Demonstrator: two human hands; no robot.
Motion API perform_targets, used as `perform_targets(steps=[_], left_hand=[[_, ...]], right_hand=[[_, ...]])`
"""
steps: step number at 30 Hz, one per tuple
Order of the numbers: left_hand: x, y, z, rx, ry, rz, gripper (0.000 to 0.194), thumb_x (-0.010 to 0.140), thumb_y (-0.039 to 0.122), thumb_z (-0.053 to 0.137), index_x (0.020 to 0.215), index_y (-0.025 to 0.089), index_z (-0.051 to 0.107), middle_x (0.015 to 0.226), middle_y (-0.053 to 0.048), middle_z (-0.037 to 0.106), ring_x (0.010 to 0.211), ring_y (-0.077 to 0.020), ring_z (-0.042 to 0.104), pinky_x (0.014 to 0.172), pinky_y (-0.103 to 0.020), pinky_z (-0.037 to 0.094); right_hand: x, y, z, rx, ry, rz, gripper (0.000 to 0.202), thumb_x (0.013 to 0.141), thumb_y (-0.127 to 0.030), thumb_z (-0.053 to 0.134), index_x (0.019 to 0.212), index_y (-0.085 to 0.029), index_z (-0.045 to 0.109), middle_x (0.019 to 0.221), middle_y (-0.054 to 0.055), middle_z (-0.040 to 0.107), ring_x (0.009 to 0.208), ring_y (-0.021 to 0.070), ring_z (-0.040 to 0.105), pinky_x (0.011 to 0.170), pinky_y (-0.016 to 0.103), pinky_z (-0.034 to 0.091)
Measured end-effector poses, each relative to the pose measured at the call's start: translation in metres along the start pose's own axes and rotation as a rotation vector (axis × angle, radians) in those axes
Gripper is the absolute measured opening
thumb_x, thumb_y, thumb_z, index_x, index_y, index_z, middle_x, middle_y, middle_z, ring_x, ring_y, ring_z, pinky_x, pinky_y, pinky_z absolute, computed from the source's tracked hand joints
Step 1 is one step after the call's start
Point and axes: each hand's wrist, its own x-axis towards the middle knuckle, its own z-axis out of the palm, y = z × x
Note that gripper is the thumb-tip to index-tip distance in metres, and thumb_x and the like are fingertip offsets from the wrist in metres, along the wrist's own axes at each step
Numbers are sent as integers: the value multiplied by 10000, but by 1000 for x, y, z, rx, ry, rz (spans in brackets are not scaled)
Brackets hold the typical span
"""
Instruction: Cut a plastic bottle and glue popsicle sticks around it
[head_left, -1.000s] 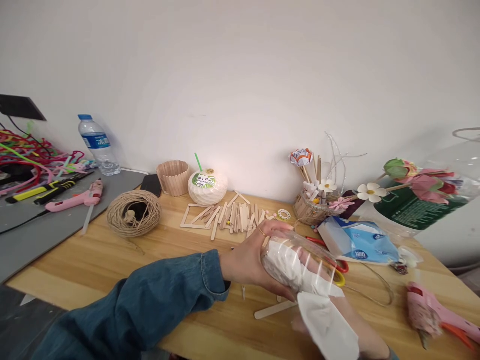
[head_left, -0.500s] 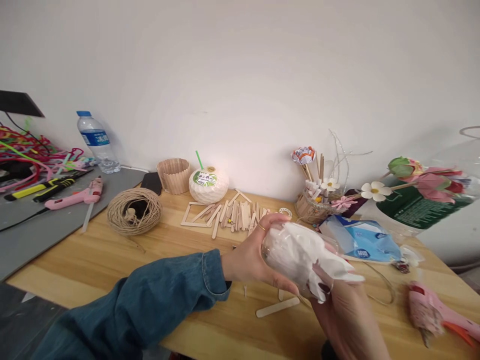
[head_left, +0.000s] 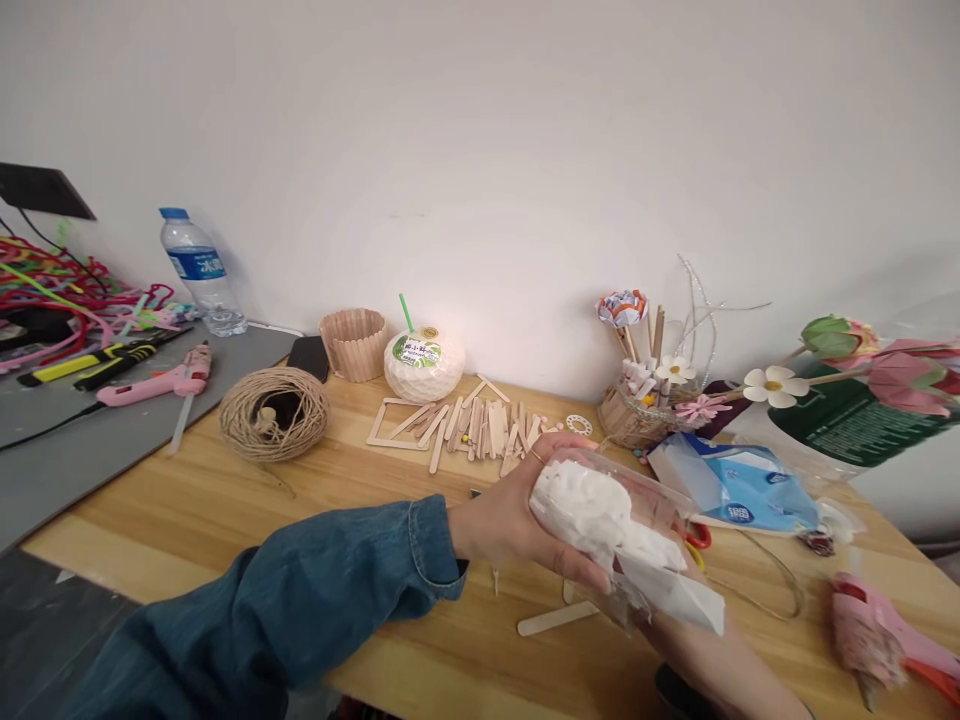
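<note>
In left fingers | clear container, tilted | white tissue partly inside

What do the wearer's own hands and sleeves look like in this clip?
The left arm wears a long blue denim-look sleeve with visible stitching at its cuff. The left hand is ungloved, with a thin gold-coloured ring on one finger. The right forearm shows bare; the right hand is too hidden to tell about rings.

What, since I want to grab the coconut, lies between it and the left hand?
Loose wooden craft sticks lie on the table between the left hand and the white coconut, as the head view shows.
</note>
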Motion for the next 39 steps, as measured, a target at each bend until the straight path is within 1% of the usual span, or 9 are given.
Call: perform_targets(steps=[5, 11, 14, 16, 18, 22, 26, 31, 39], left_hand=[[2, 5, 1, -114, 190, -306, 803, 397, 314, 875, 1085, 229, 471, 947, -14, 544, 939, -199, 514, 837, -329, 397], [6, 17, -1, -118, 322, -382, 722, 435, 410, 847, 1048, 186, 538, 986, -42, 599, 964, -202, 532, 838, -309, 403], [7, 17, -7, -81, 307, -415, 681, 537, 497, 775, 1107, 194, 559, 1033, -69, 617, 944, -220, 562, 768, -319, 437], [7, 14, -11, -62, 286, -436, 664, 606, 542, 714, 1155, 204, 552, 1026, -78, 628, 905, -219, 579, 725, -325, 456], [7, 11, -15, -50, 272, -456, 637, 651, 590, 652, 1149, 201, 569, 981, -80, 644, 830, -204, 592, 684, -319, 469], [7, 10, -19, -69, 228, -479, 634, 665, 643, 597, 1122, 203, 597, 898, -71, 662, 690, -161, 584, 607, -285, 479], [7, 13, -17, -101, 175, -498, 636, 692, 659, 550, 1169, 238, 571, 926, -73, 658, 661, -149, 581, 543, -257, 475], [7, 13, -16, 9, 212, -527, 642, 684, 683, 531, 1112, 213, 615, 920, -74, 668, 664, -151, 575, 548, -247, 451], [8, 23, -7, -28, 206, -430, 493, 559, 574, 726, 804, 159, 624, 722, 10, 597, 652, -107, 515, 630, -231, 397]], right_hand=[[24, -27, 1, -430, -267, -290, 142, 803, -292, 570, 812, -247, 704, 976, 50, 692, 976, 264, 604, 906, 405, 463], [39, -30, 2, -668, -315, -457, 182, 734, -133, 596, 829, -238, 712, 1138, 62, 634, 1010, 254, 592, 835, 351, 491], [35, -38, -10, -681, -127, -379, 306, 669, -161, 633, 952, -256, 699, 1034, 50, 679, 902, 251, 626, 795, 360, 506], [32, -45, -16, -668, 58, -245, 401, 633, -259, 688, 1034, -245, 672, 913, 45, 704, 756, 235, 637, 688, 347, 528], [30, -51, -18, -596, 115, -103, 419, 637, -386, 704, 1020, -220, 676, 805, 47, 708, 657, 223, 631, 589, 328, 530], [29, -56, -10, -253, -15, 107, 426, 705, -453, 670, 1066, -227, 660, 975, 73, 706, 942, 278, 636, 802, 379, 525], [34, -52, 3, -127, -142, 86, 520, 742, -400, 666, 1228, -260, 543, 1277, 65, 566, 1193, 257, 494, 1015, 418, 377], [42, -40, 11, -59, -300, 54, 570, 731, -377, 689, 1251, -281, 477, 1246, 59, 575, 1138, 234, 530, 931, 396, 445], [40, -41, 15, -240, -327, -19, 287, 750, -390, 657, 956, -192, 680, 925, 54, 684, 819, 204, 622, 744, 315, 506]])
